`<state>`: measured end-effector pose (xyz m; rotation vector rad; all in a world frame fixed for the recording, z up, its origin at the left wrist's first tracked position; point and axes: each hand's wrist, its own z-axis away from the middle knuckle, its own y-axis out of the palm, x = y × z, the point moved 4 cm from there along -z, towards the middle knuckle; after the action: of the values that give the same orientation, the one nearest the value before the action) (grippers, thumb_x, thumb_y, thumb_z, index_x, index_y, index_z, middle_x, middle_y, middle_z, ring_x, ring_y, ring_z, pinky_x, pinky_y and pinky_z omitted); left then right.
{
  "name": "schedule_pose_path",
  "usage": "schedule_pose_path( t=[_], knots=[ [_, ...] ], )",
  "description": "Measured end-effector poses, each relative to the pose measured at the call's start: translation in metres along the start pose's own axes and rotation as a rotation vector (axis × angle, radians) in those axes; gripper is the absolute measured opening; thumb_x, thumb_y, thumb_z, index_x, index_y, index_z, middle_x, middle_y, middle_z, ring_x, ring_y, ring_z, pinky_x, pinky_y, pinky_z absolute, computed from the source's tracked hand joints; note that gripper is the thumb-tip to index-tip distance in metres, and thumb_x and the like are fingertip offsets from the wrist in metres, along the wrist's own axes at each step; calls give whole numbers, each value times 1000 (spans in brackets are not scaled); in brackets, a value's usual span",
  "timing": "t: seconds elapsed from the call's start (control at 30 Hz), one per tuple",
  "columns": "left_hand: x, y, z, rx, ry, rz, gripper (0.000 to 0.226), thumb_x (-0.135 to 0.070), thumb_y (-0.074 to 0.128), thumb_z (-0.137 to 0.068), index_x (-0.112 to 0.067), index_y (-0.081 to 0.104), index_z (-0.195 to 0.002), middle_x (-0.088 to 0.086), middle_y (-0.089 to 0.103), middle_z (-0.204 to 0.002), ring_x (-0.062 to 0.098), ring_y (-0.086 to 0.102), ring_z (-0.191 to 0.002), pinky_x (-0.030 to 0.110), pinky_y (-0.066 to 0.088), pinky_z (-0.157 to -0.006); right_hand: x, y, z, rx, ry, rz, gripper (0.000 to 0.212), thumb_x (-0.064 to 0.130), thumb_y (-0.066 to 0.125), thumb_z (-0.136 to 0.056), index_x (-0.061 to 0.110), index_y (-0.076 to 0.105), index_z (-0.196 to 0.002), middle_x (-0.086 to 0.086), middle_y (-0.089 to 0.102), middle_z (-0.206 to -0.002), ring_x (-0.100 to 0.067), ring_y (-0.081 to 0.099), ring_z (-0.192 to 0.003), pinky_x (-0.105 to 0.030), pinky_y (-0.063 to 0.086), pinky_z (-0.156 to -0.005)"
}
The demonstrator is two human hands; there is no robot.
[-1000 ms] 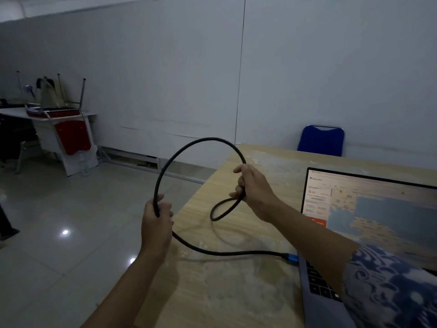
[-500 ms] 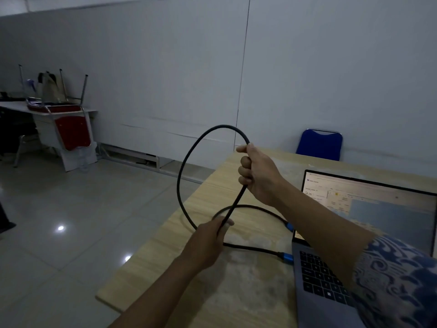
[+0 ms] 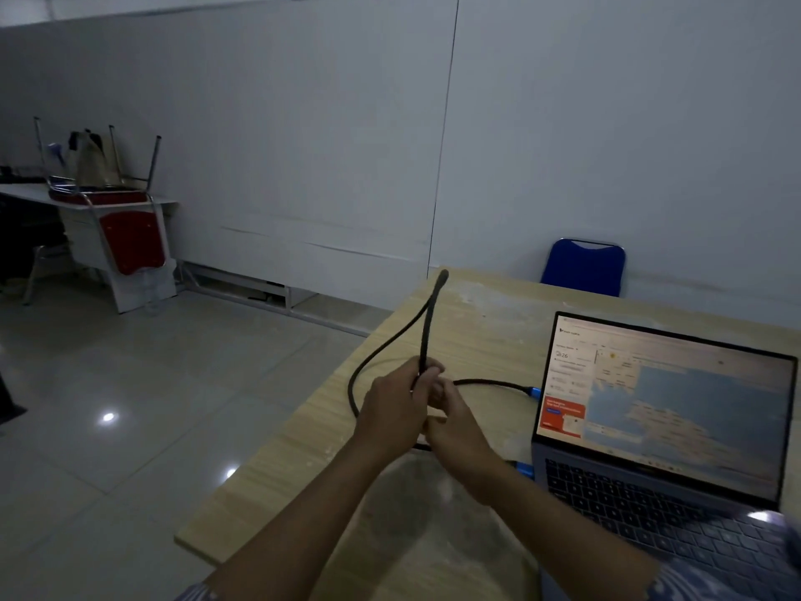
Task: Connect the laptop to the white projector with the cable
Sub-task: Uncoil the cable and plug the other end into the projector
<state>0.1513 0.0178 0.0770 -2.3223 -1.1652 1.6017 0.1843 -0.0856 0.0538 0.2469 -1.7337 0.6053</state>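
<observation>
A black cable (image 3: 427,323) stands in a narrow folded loop above the wooden table (image 3: 485,323). My left hand (image 3: 396,409) and my right hand (image 3: 453,420) meet at the base of the loop, both closed on the cable. One blue-tipped plug (image 3: 534,392) lies beside the laptop's screen; another blue plug (image 3: 525,469) sits at the laptop's left edge. The open laptop (image 3: 663,427) stands at the right with a lit map on its screen. No white projector is in view.
A blue chair (image 3: 583,266) stands behind the table against the white wall. At the far left a white desk (image 3: 86,210) carries an upturned red chair (image 3: 130,240). Shiny tiled floor (image 3: 151,405) lies left of the table's edge.
The wide round loop has been squeezed into a narrow upright fold. My right hand came down and my left hand moved right, so both now meet on the cable over the table.
</observation>
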Motion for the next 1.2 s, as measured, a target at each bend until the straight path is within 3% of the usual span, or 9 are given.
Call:
schedule_pose_path(
  t=[0.1,0.2,0.3,0.4,0.6,0.7,0.8,0.97,1.2],
  knots=[
    [-14,1,-4,-68,-47,100,25,-40,46,-102,-31,69,-108,-12,74,-89,1,69,-84,32,58,-80,-2,-2,-2,-57,1,-69,34,11,53,-101,27,52,-130,12,62,-120,-2,62,-106,-15,54,-74],
    [-19,-7,-10,-103,-146,320,30,-37,45,-103,-22,69,-113,-8,76,-90,6,73,-78,30,61,-76,-9,1,-7,-55,14,164,27,28,47,-105,20,64,-124,3,70,-114,-13,65,-105,-24,53,-85],
    [-22,-10,-15,-33,-184,527,30,-30,47,-104,-17,65,-124,-2,75,-105,15,74,-94,32,62,-78,-8,2,-9,-117,-47,261,33,31,39,-107,20,67,-120,3,71,-107,-9,65,-96,-25,51,-81],
    [-13,-7,-14,46,-154,529,31,-24,47,-104,-26,54,-134,-6,65,-127,9,63,-116,30,56,-91,10,-7,-14,-190,-129,141,34,33,33,-108,21,65,-111,6,67,-91,-6,63,-83,-22,48,-71],
    [4,9,5,251,-127,312,41,-17,51,-100,-26,49,-140,-9,56,-140,10,53,-127,30,46,-102,58,-28,-32,-232,-201,-117,39,37,31,-108,15,60,-95,6,42,-62,-12,41,-57,-30,37,-56],
    [-10,17,10,308,-26,217,42,-33,54,-101,-26,49,-141,-16,57,-135,0,52,-123,21,41,-98,82,-32,-38,-137,-206,-294,39,38,31,-108,10,55,-96,5,33,-57,-10,29,-48,-28,27,-48],
    [-19,16,8,246,44,182,24,-36,49,-103,-22,61,-118,-13,69,-110,-3,62,-99,16,45,-79,107,-41,-41,-59,-218,-438,39,40,30,-108,10,52,-95,5,30,-57,-10,25,-46,-25,24,-44],
    [-7,4,15,210,102,124,29,-37,43,-105,-21,63,-92,-5,68,-81,16,63,-75,31,48,-69,135,-76,-47,-37,-164,-648,41,43,28,-107,12,52,-94,4,24,-60,-9,20,-49,-24,20,-44],
    [9,-13,30,274,166,81,30,-39,45,-103,-25,60,-80,13,55,-63,27,49,-55,37,39,-53,137,-117,-63,-88,68,-709,40,45,30,-107,15,52,-91,7,24,-54,-7,20,-43,-20,19,-38]
  ],
)
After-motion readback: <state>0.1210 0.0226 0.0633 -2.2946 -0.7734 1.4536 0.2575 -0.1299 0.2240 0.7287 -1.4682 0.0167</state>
